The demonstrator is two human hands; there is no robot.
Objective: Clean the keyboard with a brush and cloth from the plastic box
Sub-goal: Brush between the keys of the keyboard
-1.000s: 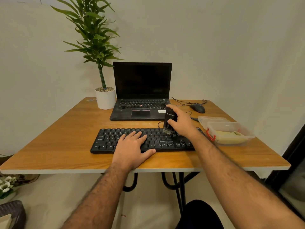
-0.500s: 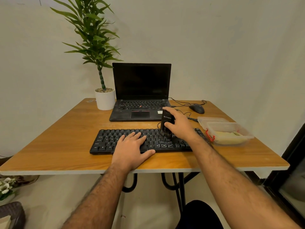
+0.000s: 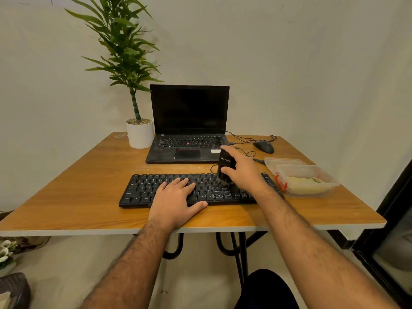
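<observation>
A black keyboard (image 3: 142,190) lies across the front of the wooden table (image 3: 78,192). My right hand (image 3: 244,172) grips a black brush (image 3: 225,162) held upright, its bristles touching the keys right of the keyboard's middle. My left hand (image 3: 176,199) rests flat on the keyboard's middle, fingers spread, holding it still. To the right stands the clear plastic box (image 3: 323,175) with red clips, a yellowish cloth (image 3: 305,185) inside it, and its lid (image 3: 283,161) lying just behind.
An open black laptop (image 3: 189,121) sits behind the keyboard, with a potted plant (image 3: 139,132) on its left. A black mouse (image 3: 264,147) and its cable lie at the back right. A dark door frame (image 3: 392,210) stands right of the table.
My right hand has slid the brush a little to the left along the keys. My left hand has stayed on the keyboard.
</observation>
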